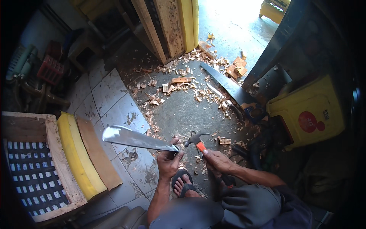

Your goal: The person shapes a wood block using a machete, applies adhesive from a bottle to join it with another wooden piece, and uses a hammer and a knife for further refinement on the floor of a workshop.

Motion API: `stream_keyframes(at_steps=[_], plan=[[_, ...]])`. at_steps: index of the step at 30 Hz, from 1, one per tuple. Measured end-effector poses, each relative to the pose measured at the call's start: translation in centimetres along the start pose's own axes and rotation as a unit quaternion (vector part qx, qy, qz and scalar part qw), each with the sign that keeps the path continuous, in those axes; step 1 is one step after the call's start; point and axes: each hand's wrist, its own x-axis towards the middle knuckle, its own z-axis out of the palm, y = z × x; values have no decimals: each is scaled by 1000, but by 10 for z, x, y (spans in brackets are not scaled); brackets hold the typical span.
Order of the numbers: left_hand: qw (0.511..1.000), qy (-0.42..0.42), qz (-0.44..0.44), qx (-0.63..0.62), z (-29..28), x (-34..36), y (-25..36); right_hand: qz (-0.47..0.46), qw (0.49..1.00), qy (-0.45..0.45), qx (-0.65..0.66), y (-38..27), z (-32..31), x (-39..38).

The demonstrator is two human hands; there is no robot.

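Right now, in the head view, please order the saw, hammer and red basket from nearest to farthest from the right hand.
1. Hammer: held in the right hand.
2. Saw: ahead of that hand.
3. Red basket: far left.

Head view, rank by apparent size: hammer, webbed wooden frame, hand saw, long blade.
1. Webbed wooden frame
2. Hand saw and long blade: look alike in length; the blade seems nearer the camera, so not ranked
3. Hammer, partly covered
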Motion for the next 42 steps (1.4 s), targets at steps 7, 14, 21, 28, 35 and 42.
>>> stream_keyframes(at_steps=[7,14,21,28,35,42], plan=[[1000,-4,10,-5,3,-3,-3,-7,1000,-7,20,4,-1,0],[999,37,-35,13,-15,-5,-16,-5,945,184,-270,18,-52,26],[997,69,-39,5,-27,-16,-22,-99,777,433,-446,35,-109,80],[997,69,-46,9,-29,-17,-20,-328,685,117,-639,37,-23,171],[995,82,-59,26,-42,-24,-28,-390,587,98,-702,73,-35,185],[996,77,-51,10,-40,-19,-42,-297,684,110,-657,64,-56,151]])
